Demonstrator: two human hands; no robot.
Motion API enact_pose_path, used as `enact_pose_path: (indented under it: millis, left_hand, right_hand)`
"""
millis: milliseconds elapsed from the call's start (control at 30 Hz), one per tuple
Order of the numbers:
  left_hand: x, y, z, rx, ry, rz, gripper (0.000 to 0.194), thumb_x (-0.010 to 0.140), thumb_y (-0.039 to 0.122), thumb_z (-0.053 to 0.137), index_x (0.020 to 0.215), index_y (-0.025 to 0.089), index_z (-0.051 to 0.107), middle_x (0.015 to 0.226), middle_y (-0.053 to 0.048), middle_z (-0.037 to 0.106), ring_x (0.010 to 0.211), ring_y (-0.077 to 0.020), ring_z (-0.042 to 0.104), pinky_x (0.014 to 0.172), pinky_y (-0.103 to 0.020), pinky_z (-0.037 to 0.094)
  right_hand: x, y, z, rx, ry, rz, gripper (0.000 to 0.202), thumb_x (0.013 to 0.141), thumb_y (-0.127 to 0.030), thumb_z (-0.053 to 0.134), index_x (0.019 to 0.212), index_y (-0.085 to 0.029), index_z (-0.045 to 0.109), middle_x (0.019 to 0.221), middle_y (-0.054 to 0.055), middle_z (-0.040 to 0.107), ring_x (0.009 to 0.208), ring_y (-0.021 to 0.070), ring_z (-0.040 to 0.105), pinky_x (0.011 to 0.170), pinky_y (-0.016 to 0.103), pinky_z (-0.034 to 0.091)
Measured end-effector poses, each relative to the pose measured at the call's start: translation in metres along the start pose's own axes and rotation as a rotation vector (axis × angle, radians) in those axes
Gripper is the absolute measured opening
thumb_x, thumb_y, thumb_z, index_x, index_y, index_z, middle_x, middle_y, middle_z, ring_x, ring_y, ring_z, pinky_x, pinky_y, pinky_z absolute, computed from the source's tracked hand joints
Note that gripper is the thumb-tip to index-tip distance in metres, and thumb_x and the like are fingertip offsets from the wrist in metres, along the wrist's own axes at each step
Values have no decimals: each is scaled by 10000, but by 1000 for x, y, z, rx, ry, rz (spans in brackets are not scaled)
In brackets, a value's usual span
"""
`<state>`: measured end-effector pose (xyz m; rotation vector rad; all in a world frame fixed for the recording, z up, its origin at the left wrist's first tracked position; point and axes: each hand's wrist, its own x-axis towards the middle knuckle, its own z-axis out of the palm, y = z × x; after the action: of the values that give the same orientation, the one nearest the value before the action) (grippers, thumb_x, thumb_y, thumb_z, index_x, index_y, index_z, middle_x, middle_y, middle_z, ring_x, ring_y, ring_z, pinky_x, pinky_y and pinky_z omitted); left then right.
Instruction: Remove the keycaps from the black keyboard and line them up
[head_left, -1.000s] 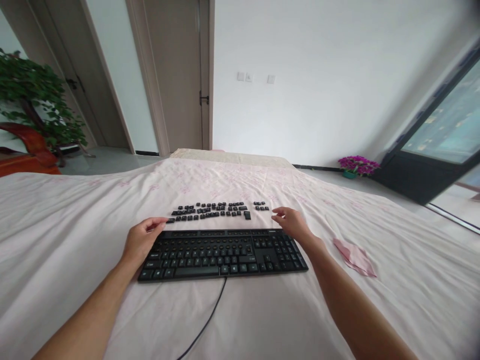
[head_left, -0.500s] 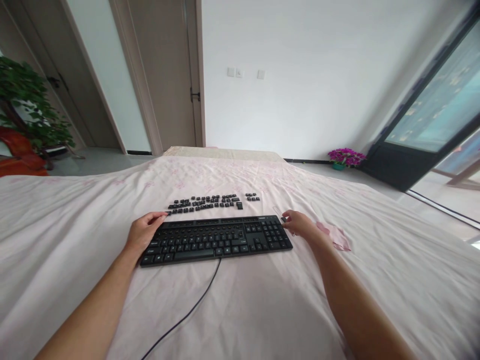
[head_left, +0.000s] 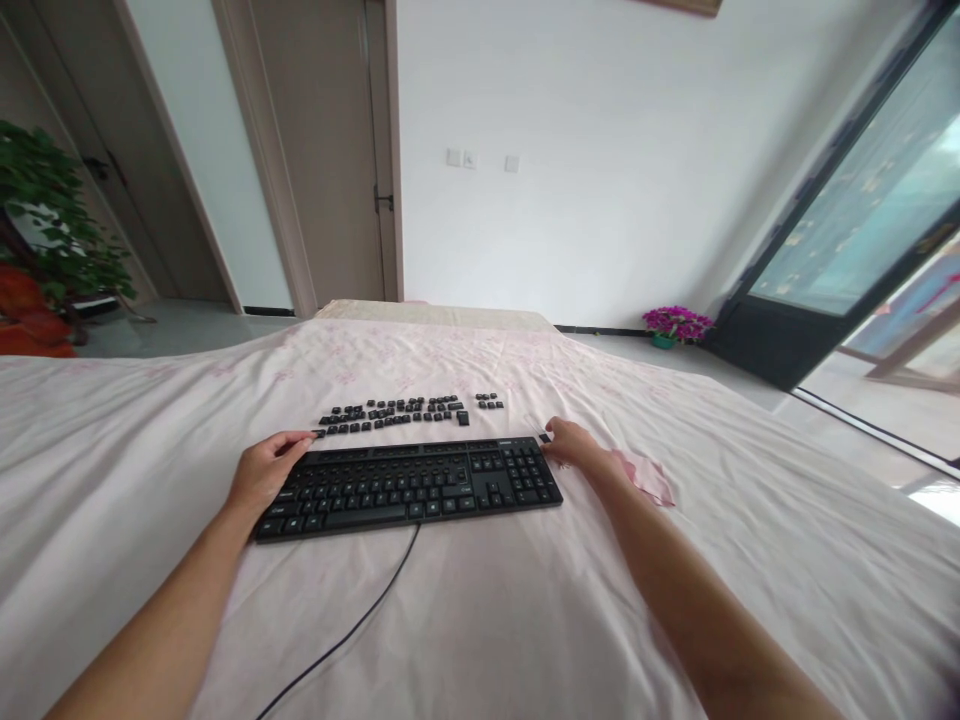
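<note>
A black keyboard (head_left: 420,518) lies on the pink-white sheet between my hands, its cable running toward me. Part of its upper-left key area looks bare of caps. Behind it, loose black keycaps (head_left: 405,419) lie in uneven rows. My left hand (head_left: 266,468), beside the keyboard's upper-left corner, has thumb and fingers pinched on a keycap (head_left: 319,434) at the left end of the nearest row. By the upper-right corner, my right hand (head_left: 571,446) is closed on what looks like a wire keycap puller (head_left: 532,421); a small dark piece shows at the fingertips.
A pink cloth patch (head_left: 651,478) lies by my right forearm. The sheet (head_left: 480,620) is wrinkled around the keyboard. Beyond its far edge stand a white wall (head_left: 555,90), a closed door (head_left: 319,150) and a pot of purple flowers (head_left: 675,324). A leafy plant (head_left: 52,215) is at left.
The whole view has shifted slightly, so everything sits further left and a little lower in the picture. My hands keep nearly the same places beside the keyboard.
</note>
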<state>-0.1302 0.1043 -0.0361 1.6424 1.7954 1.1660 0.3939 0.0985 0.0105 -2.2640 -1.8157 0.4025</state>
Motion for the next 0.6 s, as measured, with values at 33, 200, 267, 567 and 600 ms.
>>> enact_pose_path:
  millis: [33,200,267,567,600]
  left_hand:
    - [0,0,0,4,-3,1,472,725,543,590,1015,194,717,1030,-42,727,977,-246,629,898,-306,450]
    - [3,-6,2,10,-5,-14,458,724,544,598,1005,204,718,1047,-39,725,961,-237,644,860,-289,469]
    - [3,-9,2,23,-14,-15,436,733,537,594,1003,217,718,1050,-29,725,958,-230,647,846,-278,472]
    - [-6,-2,-2,74,-64,-17,465,760,551,575,1045,209,708,1061,-46,722,958,-244,656,861,-296,490]
    - [-8,-2,-2,78,-64,-20,461,761,548,577,1047,211,708,1063,-45,721,959,-242,656,864,-296,489]
  right_hand:
    - [3,0,-1,23,-2,-1,410,625,-209,717,1026,-148,660,925,105,685,918,255,628,694,281,431]
    - [6,0,-14,193,12,21,302,592,-65,634,883,-128,684,583,31,640,620,189,637,575,255,425]
    - [2,-3,-19,299,32,10,254,646,-95,592,884,-124,675,516,11,606,514,156,601,528,244,427]
    - [-26,-26,4,1492,128,-91,145,664,-154,587,809,-165,591,611,-3,600,523,111,579,469,198,471]
    - [-29,-27,7,1555,124,-91,138,669,-162,610,806,-165,593,638,-4,604,536,107,584,477,196,479]
